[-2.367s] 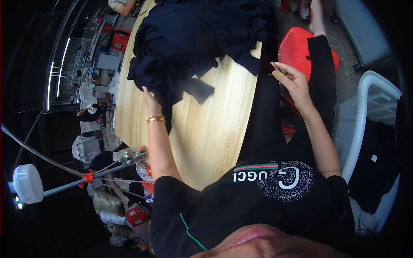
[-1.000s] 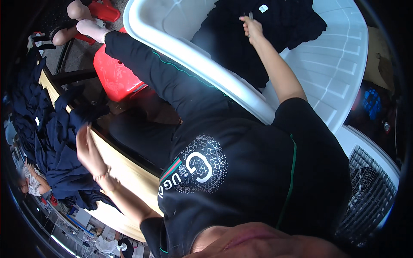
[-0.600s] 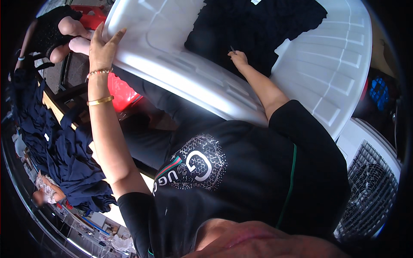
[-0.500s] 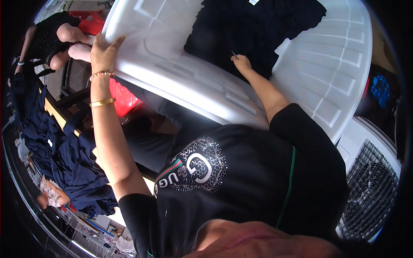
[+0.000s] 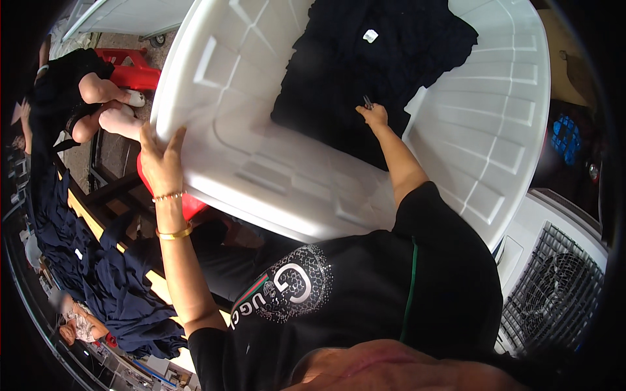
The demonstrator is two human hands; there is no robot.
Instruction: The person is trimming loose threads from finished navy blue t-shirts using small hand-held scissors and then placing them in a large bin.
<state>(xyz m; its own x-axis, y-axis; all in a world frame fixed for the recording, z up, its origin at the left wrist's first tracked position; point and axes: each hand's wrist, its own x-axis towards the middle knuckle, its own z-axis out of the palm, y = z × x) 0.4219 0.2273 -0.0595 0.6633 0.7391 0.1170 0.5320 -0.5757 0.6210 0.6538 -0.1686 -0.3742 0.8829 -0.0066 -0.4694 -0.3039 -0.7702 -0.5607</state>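
Note:
A big white plastic tub [image 5: 261, 163] fills the upper middle of the view, with a heap of dark navy garments [image 5: 378, 58] lying inside it. My left hand [image 5: 160, 163] grips the tub's near-left rim, fingers spread over the wall; two bracelets sit on that wrist. My right hand [image 5: 373, 116] reaches into the tub and rests on the edge of the garments, pinching a small metal tool [image 5: 367, 101] between its fingers.
A wooden table [image 5: 156, 280] at the lower left carries more navy garments [image 5: 98, 287]. Another person in black [image 5: 72, 91] sits at the upper left by a red stool [image 5: 134, 65]. A grey fan unit [image 5: 561, 293] stands at the lower right.
I have turned from the table to the tub. My left hand came up onto the tub's rim and slid a little along it. My right hand stays on the garments inside.

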